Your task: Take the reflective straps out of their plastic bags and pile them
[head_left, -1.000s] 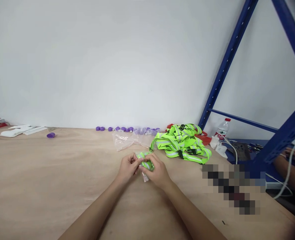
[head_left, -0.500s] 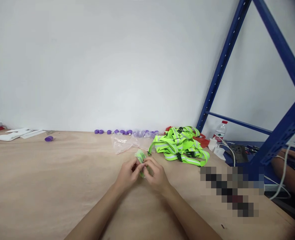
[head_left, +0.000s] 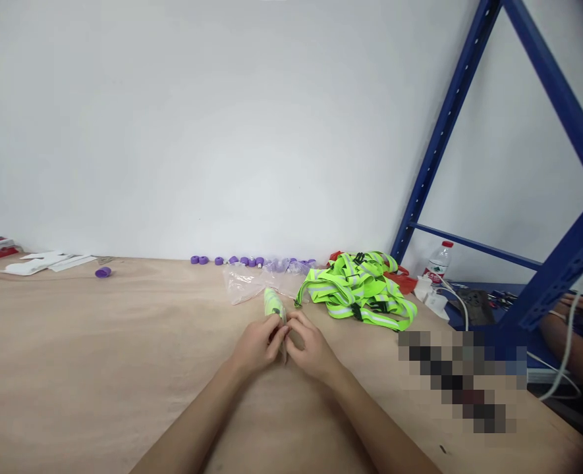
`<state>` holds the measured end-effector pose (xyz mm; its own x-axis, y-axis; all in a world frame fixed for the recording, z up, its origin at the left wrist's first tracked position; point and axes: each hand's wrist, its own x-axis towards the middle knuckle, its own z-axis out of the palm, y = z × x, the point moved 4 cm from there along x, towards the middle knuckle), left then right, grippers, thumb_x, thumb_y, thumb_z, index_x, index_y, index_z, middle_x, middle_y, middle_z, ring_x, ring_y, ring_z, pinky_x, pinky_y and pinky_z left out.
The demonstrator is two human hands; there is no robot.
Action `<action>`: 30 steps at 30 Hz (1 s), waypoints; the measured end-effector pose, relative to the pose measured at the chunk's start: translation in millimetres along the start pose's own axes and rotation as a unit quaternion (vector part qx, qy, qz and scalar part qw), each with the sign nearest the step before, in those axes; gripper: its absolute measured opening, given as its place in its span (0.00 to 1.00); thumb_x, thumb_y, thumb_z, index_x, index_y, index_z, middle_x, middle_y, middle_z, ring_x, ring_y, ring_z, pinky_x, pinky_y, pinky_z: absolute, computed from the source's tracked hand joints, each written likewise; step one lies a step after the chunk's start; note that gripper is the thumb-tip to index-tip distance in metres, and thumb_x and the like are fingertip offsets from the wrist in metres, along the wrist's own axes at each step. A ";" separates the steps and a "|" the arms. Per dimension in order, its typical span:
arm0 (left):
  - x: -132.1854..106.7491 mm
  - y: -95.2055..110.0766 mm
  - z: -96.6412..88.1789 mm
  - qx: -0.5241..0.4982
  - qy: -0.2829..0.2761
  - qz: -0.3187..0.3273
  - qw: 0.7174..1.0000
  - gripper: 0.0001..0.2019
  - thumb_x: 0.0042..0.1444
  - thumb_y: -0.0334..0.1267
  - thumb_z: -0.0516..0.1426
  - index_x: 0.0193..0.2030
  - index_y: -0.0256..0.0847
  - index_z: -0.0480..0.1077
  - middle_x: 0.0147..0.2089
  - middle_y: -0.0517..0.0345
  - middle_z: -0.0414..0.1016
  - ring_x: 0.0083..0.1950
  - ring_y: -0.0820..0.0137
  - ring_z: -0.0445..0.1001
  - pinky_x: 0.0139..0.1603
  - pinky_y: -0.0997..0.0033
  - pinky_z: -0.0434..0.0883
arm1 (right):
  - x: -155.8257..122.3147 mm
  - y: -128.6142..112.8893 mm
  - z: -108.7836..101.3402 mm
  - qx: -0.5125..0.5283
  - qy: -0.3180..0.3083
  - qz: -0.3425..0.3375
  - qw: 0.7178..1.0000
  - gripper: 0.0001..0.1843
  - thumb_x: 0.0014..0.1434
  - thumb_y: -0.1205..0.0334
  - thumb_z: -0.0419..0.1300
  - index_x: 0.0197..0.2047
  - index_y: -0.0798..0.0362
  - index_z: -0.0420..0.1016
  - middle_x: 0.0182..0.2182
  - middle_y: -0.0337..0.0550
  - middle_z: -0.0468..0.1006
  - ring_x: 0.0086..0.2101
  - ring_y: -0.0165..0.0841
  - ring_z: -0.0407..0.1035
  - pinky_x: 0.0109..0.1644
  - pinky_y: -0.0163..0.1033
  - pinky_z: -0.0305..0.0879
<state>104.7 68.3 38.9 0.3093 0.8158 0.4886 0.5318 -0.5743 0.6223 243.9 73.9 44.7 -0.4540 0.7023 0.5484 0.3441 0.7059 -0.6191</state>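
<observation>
Between my hands, just above the wooden table [head_left: 123, 368], is a small clear plastic bag [head_left: 274, 304] with a folded green reflective strap inside. My left hand [head_left: 257, 343] pinches its near end from the left, fingers curled. From the right, my right hand [head_left: 311, 345] grips the same end with thumb and fingers together. The fingertips of both hands meet there and hide part of the bag. Beyond my right hand lies a tangled pile of green reflective straps [head_left: 358, 289] with black buckles. An open clear plastic bag [head_left: 244, 283] lies flat behind my hands.
Several purple round pieces [head_left: 219, 261] line the wall, and one purple piece [head_left: 103, 272] sits apart at left. White sheets [head_left: 34, 264] lie far left. A blue metal rack [head_left: 444, 138], a water bottle [head_left: 438, 261] and a white cable [head_left: 562, 368] stand at right. Another person's arm [head_left: 562, 349] shows beyond.
The bagged strap has turned so more of it shows beyond my fingers, pointing away from me. My hands have shifted slightly, still together at its near end. The view has moved a little.
</observation>
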 end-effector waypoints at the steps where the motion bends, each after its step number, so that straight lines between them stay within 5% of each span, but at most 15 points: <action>1: 0.3 -0.4 0.6 0.002 -0.005 0.001 1.000 0.13 0.67 0.42 0.48 0.30 0.42 0.61 0.29 0.59 0.70 0.28 0.72 0.67 0.31 0.73 0.59 | 0.0 1.2 0.9 0.004 -0.003 0.004 1.000 0.05 0.60 0.67 0.52 0.35 0.51 0.69 0.40 0.44 0.69 0.40 0.34 0.69 0.47 0.40 0.67; 7: 2.5 -6.5 4.9 -0.028 0.000 -0.001 1.000 0.12 0.66 0.41 0.49 0.31 0.41 0.59 0.28 0.62 0.67 0.28 0.73 0.64 0.31 0.74 0.58 | 0.5 17.1 5.5 0.095 0.042 0.047 0.994 0.08 0.59 0.63 0.54 0.27 0.51 0.64 0.38 0.44 0.71 0.35 0.33 0.69 0.39 0.37 0.68; 13: 2.6 0.7 2.6 -0.062 0.034 0.004 0.997 0.12 0.65 0.39 0.50 0.29 0.40 0.60 0.27 0.62 0.66 0.28 0.74 0.64 0.31 0.74 0.59 | 0.6 52.9 -1.7 0.194 0.178 0.162 0.951 0.10 0.51 0.59 0.59 0.25 0.50 0.61 0.37 0.44 0.78 0.36 0.35 0.71 0.40 0.38 0.66; 18: 3.0 -4.6 -1.7 -0.109 0.046 -0.012 0.993 0.10 0.66 0.42 0.50 0.37 0.40 0.67 0.36 0.55 0.73 0.38 0.68 0.71 0.42 0.70 0.67 | -3.1 72.2 -7.7 0.226 0.257 0.211 0.916 0.13 0.52 0.52 0.61 0.25 0.49 0.63 0.18 0.31 0.63 0.22 0.28 0.57 0.27 0.34 0.55; 21: 4.2 -26.9 -4.5 -0.119 0.114 -0.057 0.985 0.10 0.65 0.42 0.52 0.47 0.40 0.68 0.46 0.50 0.74 0.46 0.65 0.73 0.49 0.65 0.68 | -5.0 81.7 -5.9 0.304 0.285 0.240 0.877 0.14 0.51 0.51 0.62 0.25 0.49 0.63 0.17 0.29 0.59 0.19 0.27 0.52 0.23 0.33 0.49; 25: 6.0 -60.3 -3.7 -0.184 0.208 -0.129 0.952 0.22 0.59 0.44 0.59 0.58 0.42 0.63 0.61 0.43 0.67 0.61 0.57 0.67 0.57 0.58 0.68 | -5.7 90.4 -3.1 0.413 0.317 0.259 0.814 0.13 0.46 0.53 0.66 0.26 0.50 0.66 0.20 0.31 0.68 0.22 0.28 0.61 0.25 0.33 0.57; 30: 9.7 -78.9 8.4 -0.377 0.193 -0.216 0.880 0.32 0.54 0.46 0.65 0.62 0.41 0.58 0.68 0.36 0.60 0.64 0.55 0.67 0.57 0.58 0.70 | -5.9 99.4 -2.0 0.508 0.302 0.271 0.760 0.09 0.47 0.59 0.67 0.30 0.49 0.72 0.29 0.35 0.79 0.30 0.32 0.73 0.31 0.35 0.69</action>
<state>72.4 122.0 -10.6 -0.1612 0.9691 0.1866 -0.1854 -0.2154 0.9588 282.4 140.1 -18.9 0.0940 0.9952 0.0264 -0.6060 0.0782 -0.7916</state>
